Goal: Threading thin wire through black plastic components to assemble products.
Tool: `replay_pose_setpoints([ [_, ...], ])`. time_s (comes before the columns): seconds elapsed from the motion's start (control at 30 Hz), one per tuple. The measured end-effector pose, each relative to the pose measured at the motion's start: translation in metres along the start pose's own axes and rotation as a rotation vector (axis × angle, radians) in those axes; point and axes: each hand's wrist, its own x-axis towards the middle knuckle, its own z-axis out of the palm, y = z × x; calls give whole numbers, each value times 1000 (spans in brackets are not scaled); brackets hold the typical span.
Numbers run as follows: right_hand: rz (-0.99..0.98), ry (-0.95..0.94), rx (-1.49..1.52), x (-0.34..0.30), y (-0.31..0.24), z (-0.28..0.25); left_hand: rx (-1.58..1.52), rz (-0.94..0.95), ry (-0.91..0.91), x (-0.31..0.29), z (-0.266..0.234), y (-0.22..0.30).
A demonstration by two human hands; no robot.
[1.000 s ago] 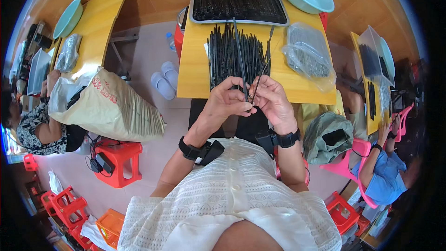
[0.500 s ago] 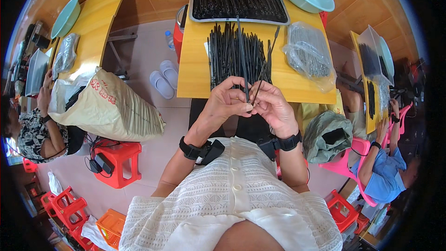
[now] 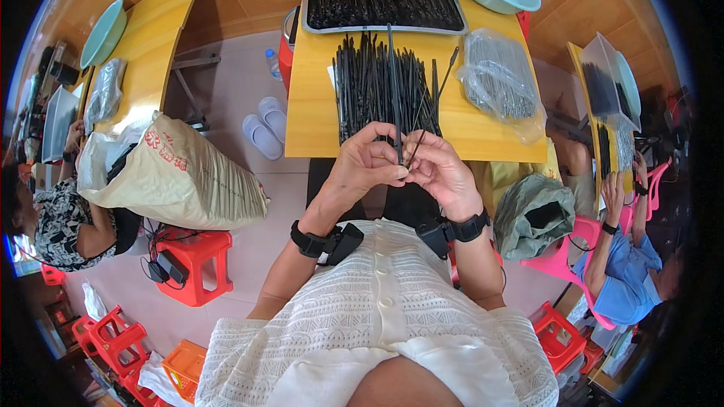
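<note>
Raised since a second ago, one long black stick [image 3: 393, 83] now stands upright above the pile of black sticks [image 3: 383, 90] on the yellow surface [image 3: 317, 105], its lower end pinched in the left hand [image 3: 368, 164] grip; the right hand [image 3: 441, 173] pinches a thinner stick [image 3: 434, 102] beside it.

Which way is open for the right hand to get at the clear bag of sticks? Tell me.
Probably yes: the right hand is busy pinching a thin black stick, but bare yellow table lies between it and the clear bag.
</note>
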Motion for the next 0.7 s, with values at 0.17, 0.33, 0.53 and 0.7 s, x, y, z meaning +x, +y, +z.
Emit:
replay_pose_setpoints([
  [0.17, -2, -10, 46, 0, 3, -2, 20, 3, -1, 0, 2, 3],
  [0.33, -10, 16, 51, 0, 5, 0, 15, 10, -19, -1, 0, 4],
  [0.53, -186, 162, -116, -1, 10, 9, 125, 65, -45, 1, -4, 1],
  [0.7, -353, 248, -331, -3, 13, 15, 206, -28, 20, -2, -2, 4],
])
